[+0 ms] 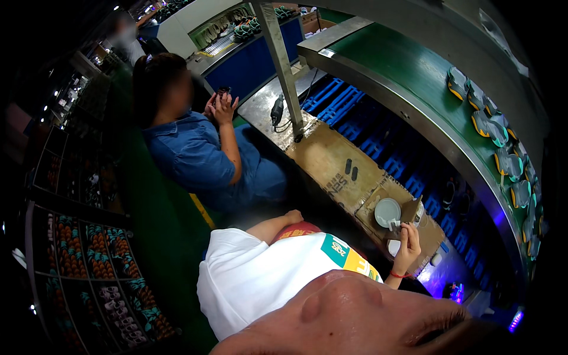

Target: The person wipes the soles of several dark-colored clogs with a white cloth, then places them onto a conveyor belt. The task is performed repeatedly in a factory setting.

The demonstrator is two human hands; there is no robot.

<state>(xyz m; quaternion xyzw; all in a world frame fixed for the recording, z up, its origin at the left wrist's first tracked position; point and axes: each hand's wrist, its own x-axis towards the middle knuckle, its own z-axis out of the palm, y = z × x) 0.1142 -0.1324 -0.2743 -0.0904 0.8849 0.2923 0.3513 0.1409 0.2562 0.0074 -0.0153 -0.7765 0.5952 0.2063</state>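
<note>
My right hand [408, 246], with a red string round its wrist, is at the edge of a cardboard box on the bench. Its thumb and fingers are pinched together beside a small white piece [393, 225] at the rim of a round pale bowl [387, 212]. What the fingertips hold is too small to make out. My left hand [292, 218] rests low by my lap, next to a red cloth-like thing [299, 230]. The fingers of that hand are too small and dark to read. A white round object [394, 248] sits just below the bowl, near my right wrist.
Cardboard [322, 157] covers the bench, with two dark strips [351, 170] on it. Beyond run blue rollers [378, 139] and a green belt [390, 47] carrying shoe uppers [497, 127]. A metal post [281, 65] rises there. A seated co-worker [195, 148] in blue holds a phone. Shoe racks [89, 272] stand left.
</note>
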